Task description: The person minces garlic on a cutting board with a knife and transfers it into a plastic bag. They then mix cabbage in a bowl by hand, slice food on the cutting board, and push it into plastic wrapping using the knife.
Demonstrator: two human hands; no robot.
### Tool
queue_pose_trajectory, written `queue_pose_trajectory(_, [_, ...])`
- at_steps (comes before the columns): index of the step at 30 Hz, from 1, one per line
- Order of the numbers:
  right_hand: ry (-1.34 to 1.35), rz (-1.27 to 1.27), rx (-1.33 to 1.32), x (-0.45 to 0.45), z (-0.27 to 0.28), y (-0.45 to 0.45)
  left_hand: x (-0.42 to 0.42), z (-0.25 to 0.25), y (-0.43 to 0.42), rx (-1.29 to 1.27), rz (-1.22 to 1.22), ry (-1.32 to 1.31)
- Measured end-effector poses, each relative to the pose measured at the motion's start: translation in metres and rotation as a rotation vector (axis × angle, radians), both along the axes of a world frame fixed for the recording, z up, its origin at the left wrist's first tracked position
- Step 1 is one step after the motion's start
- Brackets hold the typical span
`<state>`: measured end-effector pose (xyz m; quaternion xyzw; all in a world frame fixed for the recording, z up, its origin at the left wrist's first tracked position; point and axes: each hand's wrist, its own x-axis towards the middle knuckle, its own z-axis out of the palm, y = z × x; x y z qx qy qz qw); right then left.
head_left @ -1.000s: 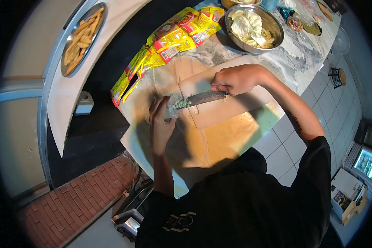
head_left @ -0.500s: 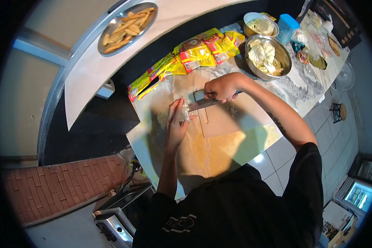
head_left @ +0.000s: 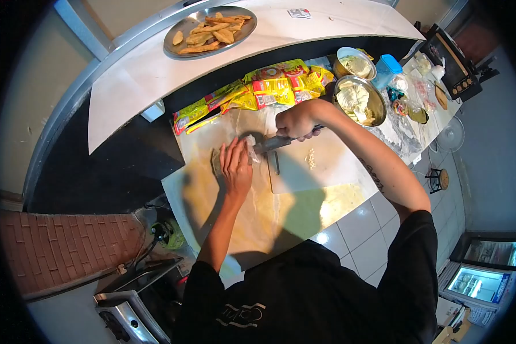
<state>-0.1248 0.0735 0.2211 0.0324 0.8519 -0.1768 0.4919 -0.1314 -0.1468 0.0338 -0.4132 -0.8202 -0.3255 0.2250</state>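
Note:
My right hand (head_left: 297,122) is closed around the handle of a knife (head_left: 274,143), whose blade points left. The blade's tip meets a crumpled piece of clear plastic (head_left: 251,150) beside my left hand (head_left: 235,167). My left hand, back upward and fingers stretched, is low over the table and keeps the plastic at its thumb side; the thumb is mostly hidden. Under my right forearm lies a pale cutting board (head_left: 295,179) with a small heap of chopped white bits (head_left: 311,159). What the plastic contains, if anything, I cannot make out.
Yellow packets (head_left: 269,92) line the table's back edge. Behind right stand a metal bowl of cabbage (head_left: 378,117), a smaller bowl (head_left: 368,64) and a blue-lidded container (head_left: 389,70). A metal plate (head_left: 175,47) of fried pieces rests on the raised counter (head_left: 117,109).
My left hand has turned from an upright pinch to a flatter pose, back upward, at the plastic. The knife stays against the plastic. The view has shifted, showing more of the raised counter.

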Motion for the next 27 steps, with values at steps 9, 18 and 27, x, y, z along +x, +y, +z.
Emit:
queue_pose_trajectory(9, [0.431, -0.274, 0.095, 0.146, 0.043, 0.085, -0.019, 0.001, -0.036, -0.219, 0.161, -0.029])
queue_pose_trajectory(18, [0.850, -0.554, -0.172, 0.283, -0.116, 0.129, -0.008, 0.051, -0.022, 0.338, 0.190, -0.394])
queue_pose_trajectory(27, [0.938, -0.563, -0.278, 0.256, -0.190, 0.143, 0.063, 0.042, 0.039, 0.232, 0.382, -0.378])
